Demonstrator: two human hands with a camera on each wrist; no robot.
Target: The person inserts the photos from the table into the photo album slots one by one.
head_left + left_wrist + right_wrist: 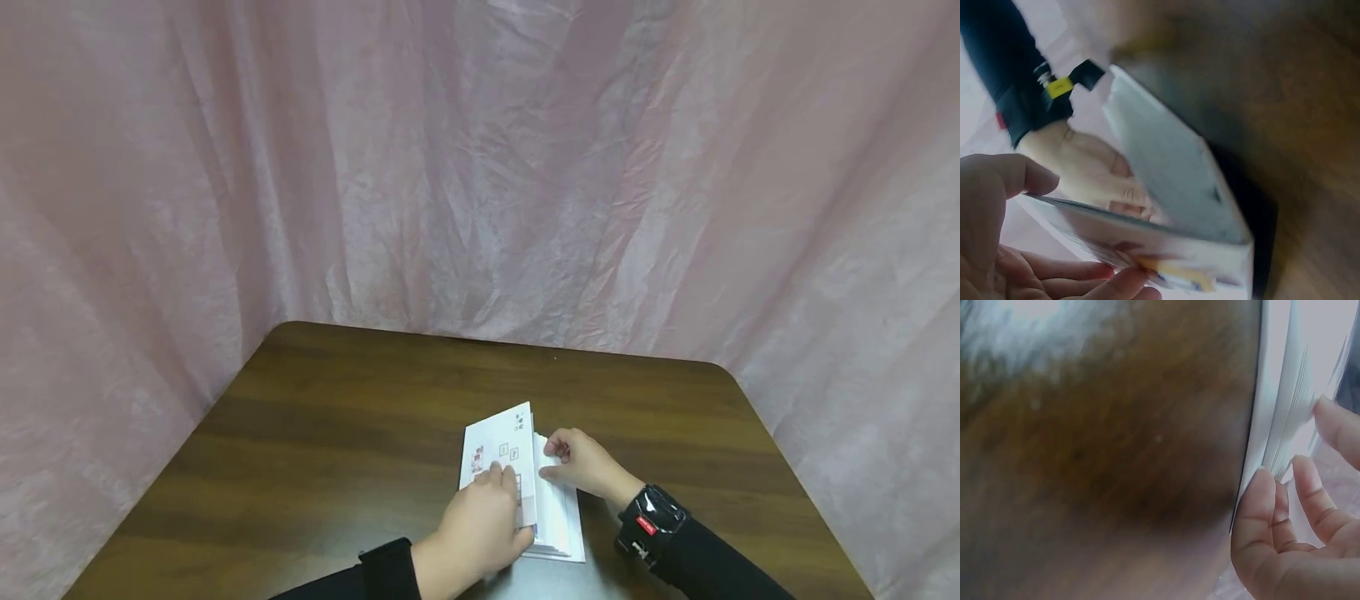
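Observation:
A thick book (pixel 553 517) with a white cover stands partly opened on the table, its front cover (pixel 498 437) raised at an angle. My left hand (pixel 483 521) holds that cover, the thumb over its inner side and the fingers spread along its printed outer face. In the left wrist view, an orange-and-blue picture (pixel 1179 275) shows on the cover. My right hand (pixel 585 467) is at the white pages on the right side. Seen from the right wrist, its thumb (pixel 1338 428) lies on the pages and its curled fingers (pixel 1254 515) hold their outer edge.
The book lies on a dark brown wooden table (pixel 337 417) with rounded far corners. Pink cloth (pixel 480 167) hangs behind the table and along both sides. A black band with a device (pixel 656 510) sits on the right wrist, and black sleeves cover both arms.

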